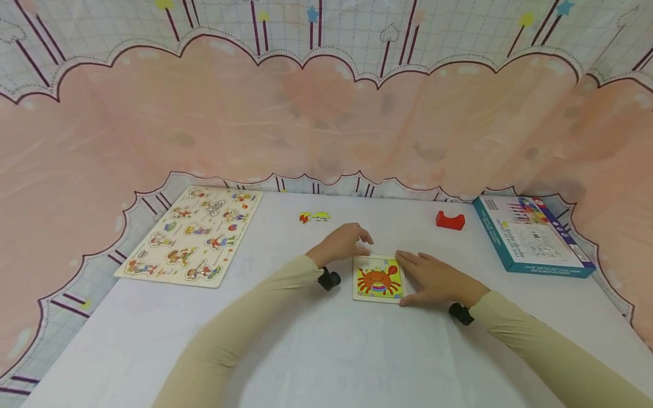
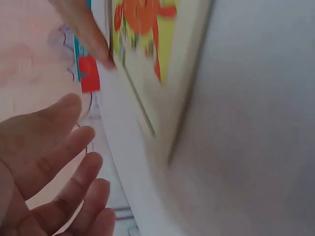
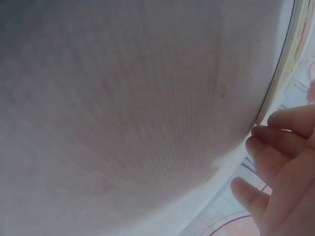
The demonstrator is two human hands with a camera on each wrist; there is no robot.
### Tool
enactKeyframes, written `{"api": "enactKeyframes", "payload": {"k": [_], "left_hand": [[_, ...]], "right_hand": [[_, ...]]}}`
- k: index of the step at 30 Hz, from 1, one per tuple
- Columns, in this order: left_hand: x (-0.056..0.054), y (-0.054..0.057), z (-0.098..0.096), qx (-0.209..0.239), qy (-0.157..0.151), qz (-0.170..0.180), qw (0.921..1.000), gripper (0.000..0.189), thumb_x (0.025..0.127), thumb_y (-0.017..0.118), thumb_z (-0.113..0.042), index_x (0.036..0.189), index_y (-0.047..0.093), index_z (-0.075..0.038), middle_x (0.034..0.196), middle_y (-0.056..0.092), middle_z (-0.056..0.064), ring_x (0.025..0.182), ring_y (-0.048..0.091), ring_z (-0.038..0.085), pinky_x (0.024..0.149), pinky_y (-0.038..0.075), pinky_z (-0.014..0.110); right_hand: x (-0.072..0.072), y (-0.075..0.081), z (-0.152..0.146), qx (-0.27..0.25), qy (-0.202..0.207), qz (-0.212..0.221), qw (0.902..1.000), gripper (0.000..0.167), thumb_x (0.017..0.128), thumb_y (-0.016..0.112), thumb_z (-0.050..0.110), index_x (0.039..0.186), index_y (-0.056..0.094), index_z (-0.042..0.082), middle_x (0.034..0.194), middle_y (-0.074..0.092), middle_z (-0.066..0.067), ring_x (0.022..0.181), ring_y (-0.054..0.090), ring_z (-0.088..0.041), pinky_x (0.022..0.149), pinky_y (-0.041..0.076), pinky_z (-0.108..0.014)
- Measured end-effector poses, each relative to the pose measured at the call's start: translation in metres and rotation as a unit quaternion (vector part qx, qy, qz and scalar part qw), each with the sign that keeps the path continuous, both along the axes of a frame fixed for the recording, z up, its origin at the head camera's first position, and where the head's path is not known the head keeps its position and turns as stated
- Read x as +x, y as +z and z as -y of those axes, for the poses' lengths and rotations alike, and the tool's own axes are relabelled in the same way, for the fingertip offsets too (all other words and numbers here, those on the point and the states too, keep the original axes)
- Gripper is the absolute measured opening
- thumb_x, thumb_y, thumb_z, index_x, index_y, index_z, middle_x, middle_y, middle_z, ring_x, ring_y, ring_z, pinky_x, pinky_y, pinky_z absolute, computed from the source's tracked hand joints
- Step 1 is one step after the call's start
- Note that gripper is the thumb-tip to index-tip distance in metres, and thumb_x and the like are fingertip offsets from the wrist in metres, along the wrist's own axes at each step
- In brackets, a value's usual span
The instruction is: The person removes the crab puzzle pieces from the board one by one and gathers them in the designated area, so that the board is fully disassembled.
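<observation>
Soft shadows, dim right wrist view.

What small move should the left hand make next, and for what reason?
It would probably help to bring the left hand to the left edge of the crab board and steady it: the right hand touches the right edge, while the left holds nothing and is near the upper left corner.

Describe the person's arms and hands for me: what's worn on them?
The left sleeve and right sleeve are plain yellowish beige, long and creased, reaching the wrists. A small black device sits at the left wrist, another black device at the right. No gloves show on the left hand or right hand, and no cables are visible.
</observation>
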State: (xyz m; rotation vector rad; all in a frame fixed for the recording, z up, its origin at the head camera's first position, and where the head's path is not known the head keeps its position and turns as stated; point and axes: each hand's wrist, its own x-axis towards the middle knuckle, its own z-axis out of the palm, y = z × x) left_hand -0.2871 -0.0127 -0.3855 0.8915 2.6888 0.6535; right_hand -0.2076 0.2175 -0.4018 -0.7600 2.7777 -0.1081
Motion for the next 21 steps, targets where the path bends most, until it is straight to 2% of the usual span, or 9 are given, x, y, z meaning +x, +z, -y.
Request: {"api": "enactKeyframes", "payload": {"k": [3, 7, 14, 21], "left_hand": [[0.006, -0.003, -0.013, -0.020, -0.014, 0.015, 0.9996, 0.025, 0.087, 0.067, -0.026, 0.109, 0.069, -0.013, 0.111, 0.065, 0.005, 0.104, 0.057, 0.018, 0.092, 0.046, 0.029], [0.009, -0.007, -0.025, -0.015, -0.008, 0.030, 0.9994, 0.024, 0.086, 0.069, -0.026, 0.107, 0.070, -0.013, 0.108, 0.066, 0.003, 0.098, 0.058, 0.016, 0.086, 0.047, 0.027], [0.012, -0.013, -0.038, 0.030, 0.039, 0.052, 0.9974, 0.020, 0.080, 0.075, -0.022, 0.097, 0.072, -0.011, 0.094, 0.068, 0.002, 0.083, 0.056, 0.011, 0.074, 0.044, 0.021], [0.013, -0.014, -0.045, 0.031, 0.068, 0.060, 0.9954, 0.015, 0.079, 0.076, -0.017, 0.092, 0.073, -0.011, 0.081, 0.063, -0.001, 0.071, 0.050, 0.009, 0.062, 0.038, 0.017]], "right_hand": [[-0.001, -0.001, -0.001, 0.004, -0.001, -0.005, 1.0000, 0.106, 0.069, 0.065, 0.069, 0.148, 0.028, 0.008, 0.153, 0.029, -0.012, 0.138, 0.033, -0.035, 0.109, 0.027, -0.056], [0.000, 0.000, -0.002, 0.002, -0.001, -0.005, 1.0000, 0.106, 0.069, 0.065, 0.069, 0.147, 0.029, 0.006, 0.153, 0.030, -0.013, 0.137, 0.033, -0.035, 0.109, 0.027, -0.057], [0.000, 0.002, -0.001, 0.003, -0.001, -0.001, 1.0000, 0.106, 0.069, 0.065, 0.069, 0.147, 0.029, 0.007, 0.153, 0.030, -0.013, 0.136, 0.034, -0.037, 0.109, 0.028, -0.057], [0.001, 0.003, 0.000, -0.001, 0.001, 0.005, 1.0000, 0.106, 0.069, 0.066, 0.068, 0.147, 0.029, 0.006, 0.153, 0.029, -0.014, 0.137, 0.033, -0.037, 0.109, 0.028, -0.056]]}}
